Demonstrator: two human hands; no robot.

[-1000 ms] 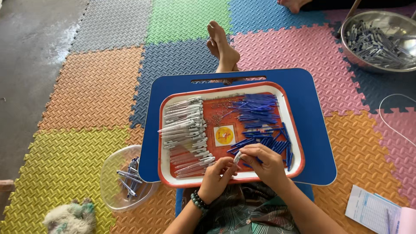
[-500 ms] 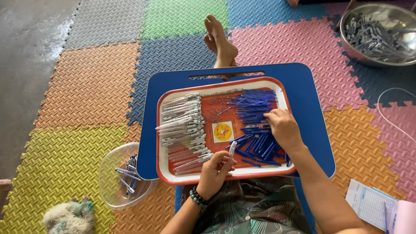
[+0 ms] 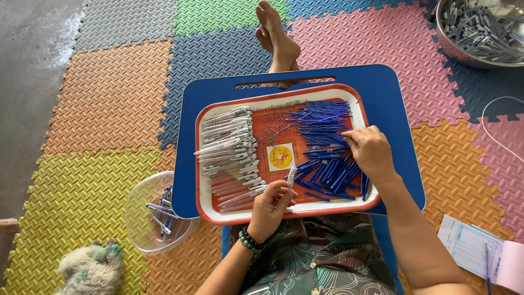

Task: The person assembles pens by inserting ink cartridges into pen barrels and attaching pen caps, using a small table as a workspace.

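Far left there's a clear plastic bowl [image 3: 143,218] on the foam mats with a few finished pens in it. Next is the red-rimmed tray [image 3: 203,203] on a blue lap desk [image 3: 393,104], white pen barrels [image 3: 226,145] stacked on its left side. Left hand [image 3: 271,205] pinches one white barrel [image 3: 291,176] near the tray's front edge. Right hand [image 3: 371,150] has fingers curled down, picking into the blue refills [image 3: 322,123].

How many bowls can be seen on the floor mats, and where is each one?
2. A clear plastic bowl lies left of the tray, near the left hand, with a few pens in it. A metal bowl, cut by the frame's top right corner, is full of pens.
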